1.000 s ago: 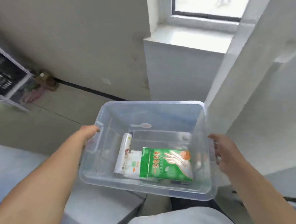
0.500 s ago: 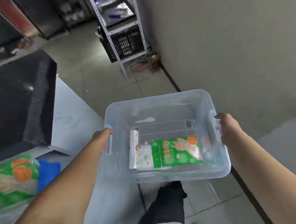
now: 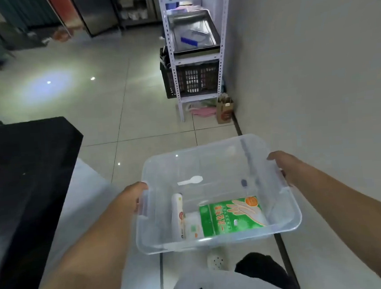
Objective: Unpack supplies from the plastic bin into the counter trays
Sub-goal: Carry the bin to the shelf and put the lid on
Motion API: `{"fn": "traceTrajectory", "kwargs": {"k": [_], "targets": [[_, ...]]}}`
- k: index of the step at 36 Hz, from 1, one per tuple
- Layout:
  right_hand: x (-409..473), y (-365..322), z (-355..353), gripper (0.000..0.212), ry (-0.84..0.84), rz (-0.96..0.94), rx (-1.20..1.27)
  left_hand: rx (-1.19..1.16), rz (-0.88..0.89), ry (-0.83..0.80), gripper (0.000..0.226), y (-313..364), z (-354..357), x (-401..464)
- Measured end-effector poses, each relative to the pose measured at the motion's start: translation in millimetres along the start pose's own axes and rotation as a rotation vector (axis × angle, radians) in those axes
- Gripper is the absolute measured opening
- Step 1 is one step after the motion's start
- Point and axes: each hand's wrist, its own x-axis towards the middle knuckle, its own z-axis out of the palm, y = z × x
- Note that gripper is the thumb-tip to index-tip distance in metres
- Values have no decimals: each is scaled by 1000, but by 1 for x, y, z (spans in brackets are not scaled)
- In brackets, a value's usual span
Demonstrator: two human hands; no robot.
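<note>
Head view, two hands' fingers gripping clear bin point(image 3: 218, 240) handles (left hand point(image 3: 130, 199), right hand point(image 3: 284, 166)), perhaps three packets, one spoon point(image 3: 191, 181).

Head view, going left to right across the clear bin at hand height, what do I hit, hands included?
Left hand on the handle → white upright roll → small white packet → green glove packet → clear plastic bin's right wall → right hand on the far handle.

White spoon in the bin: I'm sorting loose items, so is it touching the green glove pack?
Apart. The head view shows the white spoon at the bin's far end, bare floor separating it from the green glove pack.
</note>
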Motion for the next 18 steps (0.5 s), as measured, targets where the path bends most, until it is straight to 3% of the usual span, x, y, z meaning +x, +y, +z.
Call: {"fn": "traceTrajectory", "kwargs": {"k": [7, 12, 18], "targets": [[85, -122, 43, 21, -79, -66, -7, -71, -11, 71, 41, 104, -1, 59], [163, -204, 90, 11, -213, -20, 5, -120, -59, 113, 41, 175, -7, 102], [244, -316, 155, 24, -361, 14, -64, -251, -135, 171, 44, 261, -23, 148]]}}
